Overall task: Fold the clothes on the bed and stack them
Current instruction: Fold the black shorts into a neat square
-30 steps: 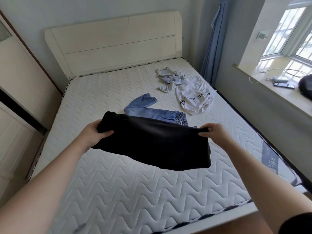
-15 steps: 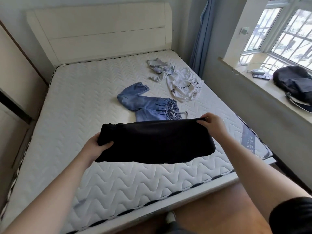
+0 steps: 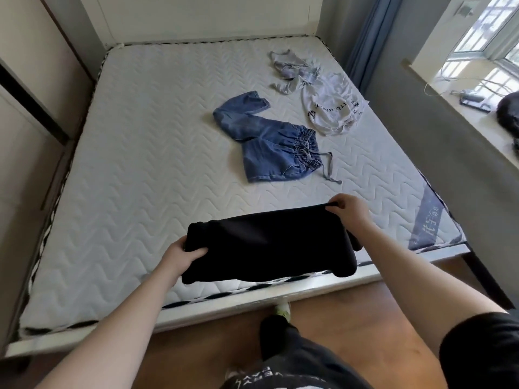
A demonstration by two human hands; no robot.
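A pale headboard stands at the far end of the room. A blue curtain hangs in the right corner beside the window. On the windowsill lie a white cable and a dark bag. Wooden floor shows below.

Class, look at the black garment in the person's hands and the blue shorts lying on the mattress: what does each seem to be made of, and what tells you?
Black garment: probably a soft matte knit such as jersey or fleece; it drapes limply between the left hand and right hand without shine. Blue shorts: denim-like cotton, faded wash, visible seams, gathered elastic waistband with drawstring.
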